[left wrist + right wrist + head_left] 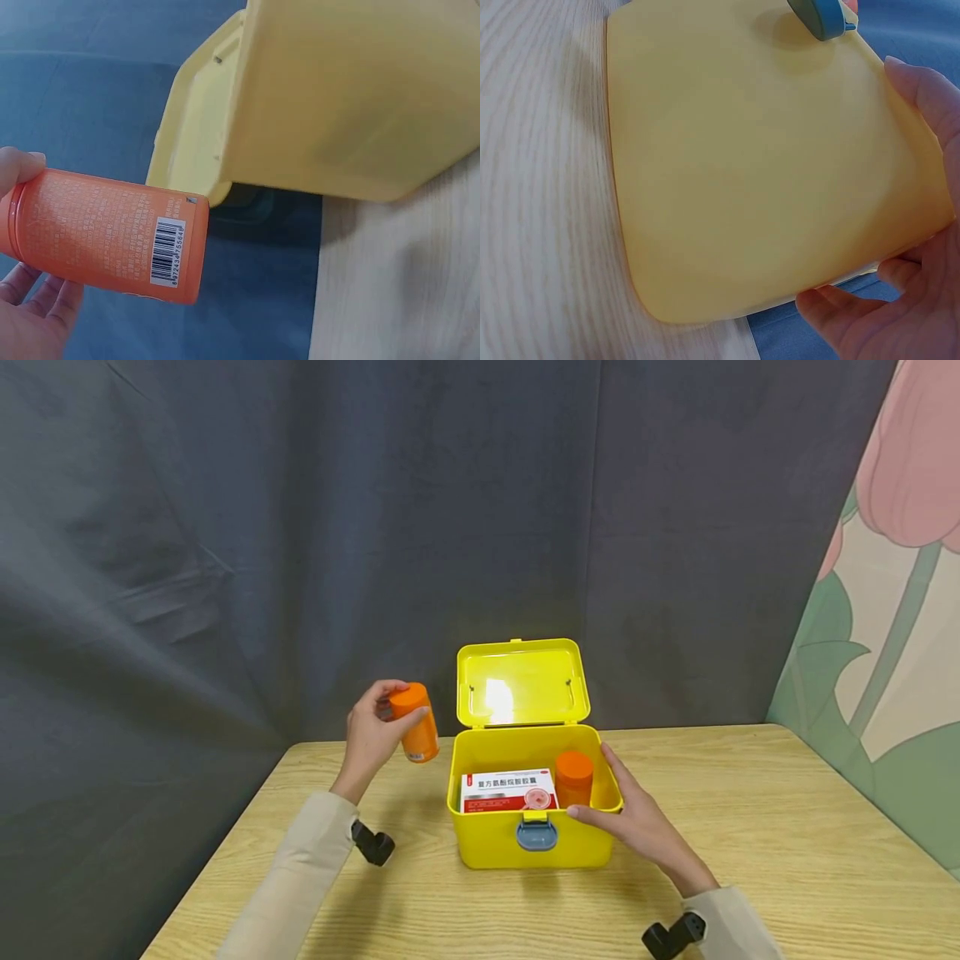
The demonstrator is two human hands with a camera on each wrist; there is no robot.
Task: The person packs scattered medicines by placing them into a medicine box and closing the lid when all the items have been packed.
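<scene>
Up off the table, left of the yellow storage box (480,847), my left hand (372,735) grips an orange bottle (421,739) near its capped end, thumb on one side and fingers on the other. A barcode label shows on the tilted orange bottle (112,236) in the left wrist view. My right hand (648,827) holds the box's front right corner, its thumb at the front rim and its fingers along the right side. Inside the box are a white and red medicine carton (498,792) and a second orange bottle (574,781); their lower parts are hidden.
The box's lid (525,681) stands open at the back, and a blue-grey latch (537,836) hangs on its front. Beneath is a wooden table (750,810). A dark curtain (375,527) hangs behind, and a flower-painted wall (892,635) rises at right.
</scene>
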